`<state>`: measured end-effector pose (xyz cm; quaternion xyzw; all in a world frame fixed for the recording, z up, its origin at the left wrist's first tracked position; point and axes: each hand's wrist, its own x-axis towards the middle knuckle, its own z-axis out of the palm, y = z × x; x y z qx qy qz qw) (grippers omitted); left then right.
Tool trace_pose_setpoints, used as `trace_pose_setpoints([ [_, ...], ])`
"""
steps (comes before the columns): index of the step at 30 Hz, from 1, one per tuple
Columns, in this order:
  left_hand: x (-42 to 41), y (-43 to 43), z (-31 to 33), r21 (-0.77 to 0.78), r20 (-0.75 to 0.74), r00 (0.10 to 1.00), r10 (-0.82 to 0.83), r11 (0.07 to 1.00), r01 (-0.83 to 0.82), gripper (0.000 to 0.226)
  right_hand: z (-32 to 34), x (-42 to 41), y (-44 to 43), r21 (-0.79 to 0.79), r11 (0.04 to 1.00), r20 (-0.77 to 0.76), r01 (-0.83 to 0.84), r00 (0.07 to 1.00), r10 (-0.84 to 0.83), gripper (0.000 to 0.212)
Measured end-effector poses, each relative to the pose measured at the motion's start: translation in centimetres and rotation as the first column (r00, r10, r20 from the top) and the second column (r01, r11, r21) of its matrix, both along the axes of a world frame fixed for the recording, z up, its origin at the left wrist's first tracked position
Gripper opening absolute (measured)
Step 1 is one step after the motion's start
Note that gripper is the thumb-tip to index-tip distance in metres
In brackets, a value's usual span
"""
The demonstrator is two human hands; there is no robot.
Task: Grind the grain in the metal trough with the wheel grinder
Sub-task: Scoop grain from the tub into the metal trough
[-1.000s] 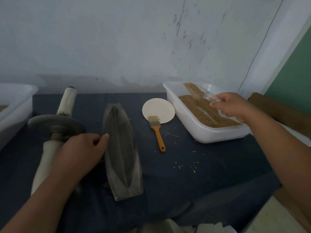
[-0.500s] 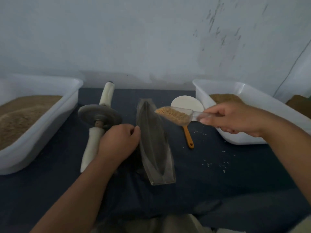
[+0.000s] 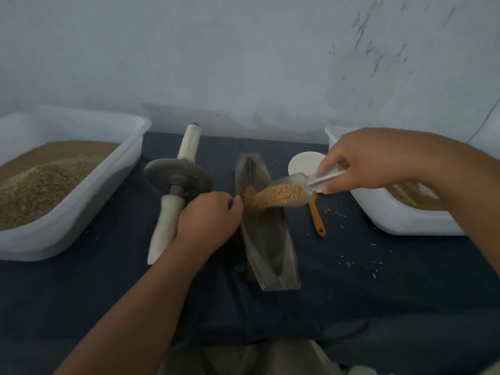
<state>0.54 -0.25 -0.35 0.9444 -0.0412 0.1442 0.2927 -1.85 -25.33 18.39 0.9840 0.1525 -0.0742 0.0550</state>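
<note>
A boat-shaped metal trough (image 3: 273,239) lies lengthwise on the dark blue cloth. My right hand (image 3: 373,161) grips the handle of a clear plastic scoop (image 3: 300,189), tilted down to the left over the trough, and brown grain (image 3: 266,197) spills from its mouth into the trough's far half. My left hand (image 3: 208,220) rests curled against the trough's left rim, thumb touching the edge. The wheel grinder (image 3: 177,180), a grey metal disc on a white-handled axle, lies just left of that hand; its near handle is partly covered.
A white tub (image 3: 81,201) of ground grain stands at the left, another white tub (image 3: 397,220) of grain at the right. A round white lid (image 3: 303,161) and an orange-handled brush (image 3: 318,220) lie between trough and right tub. Stray grains dot the cloth.
My right hand lifted the filled scoop out of the right tub, carried it left over the trough and tipped it, so grain now pours out. My left hand stayed at the trough's rim.
</note>
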Motion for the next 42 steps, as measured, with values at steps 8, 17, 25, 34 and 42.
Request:
trace_pose_setpoints([
  [8,0.2,-0.1,-0.3,0.006,0.039,0.999,0.001,1.0,-0.001,0.051,2.6,-6.2,1.9,-0.106,0.993,-0.034,-0.047,0.998,0.043,0.022],
  [17,0.2,0.0,-0.3,0.008,0.029,1.0,-0.007,1.0,0.007,0.058,1.1,-8.5,3.9,-0.428,0.903,0.18,-0.047,0.974,0.136,0.022],
  [25,0.2,-0.1,-0.2,-0.006,0.022,0.999,-0.026,1.0,0.026,0.056,0.1,-2.6,-5.2,0.031,0.999,0.277,-0.014,0.961,0.005,0.025],
  [34,0.5,-0.1,-0.2,-0.016,-0.002,1.0,-0.015,1.0,0.015,0.054,-6.8,7.3,-19.1,0.229,0.773,0.135,0.591,0.767,-0.627,0.055],
  [42,0.7,0.1,-0.5,-0.026,-0.002,1.0,-0.016,1.0,0.016,0.056,-9.8,9.8,-17.6,-0.011,0.703,-0.123,0.711,0.696,-0.707,0.041],
])
